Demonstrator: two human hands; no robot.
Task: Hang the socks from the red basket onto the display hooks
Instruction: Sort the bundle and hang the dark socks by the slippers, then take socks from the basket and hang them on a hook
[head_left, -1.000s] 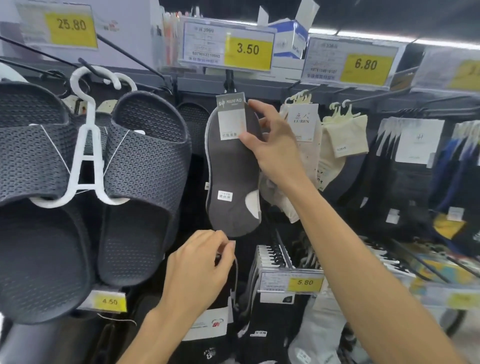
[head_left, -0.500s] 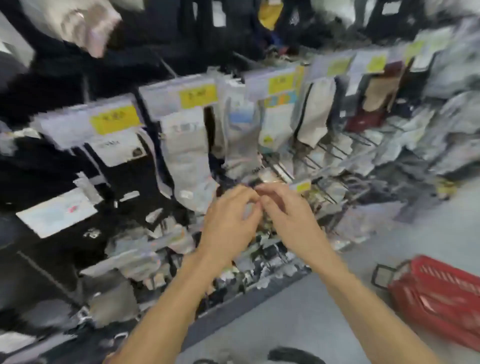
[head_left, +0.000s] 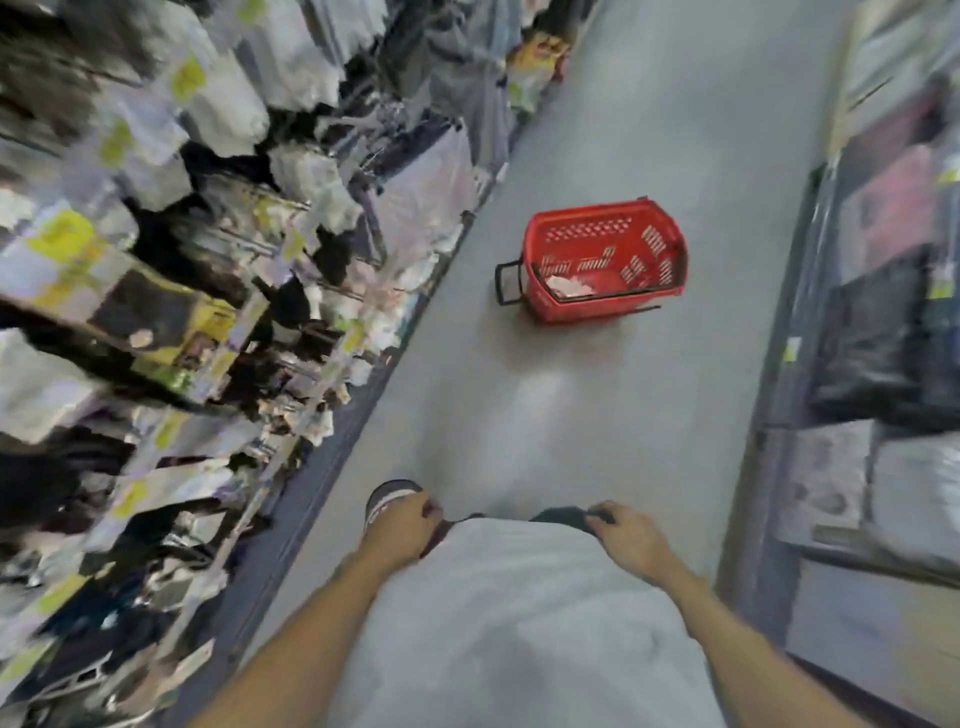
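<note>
View: a single head-worn wide-angle camera, tilted steeply down.
Facing: along the aisle floor (head_left: 597, 415), with the red basket (head_left: 571, 306) ahead, well apart from the wearer.
Left edge: sock racks (head_left: 208, 260) close by, blurred.
Right edge: shelving (head_left: 883, 312).
Bottom edge: nearest the lens are the wearer's grey shirt (head_left: 519, 623), left hand (head_left: 402, 525) and right hand (head_left: 631, 538).

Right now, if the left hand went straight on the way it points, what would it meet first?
Probably nothing close. From the left hand the line runs over bare floor towards the red basket. Depth is unclear, so it may pass above it.
</note>
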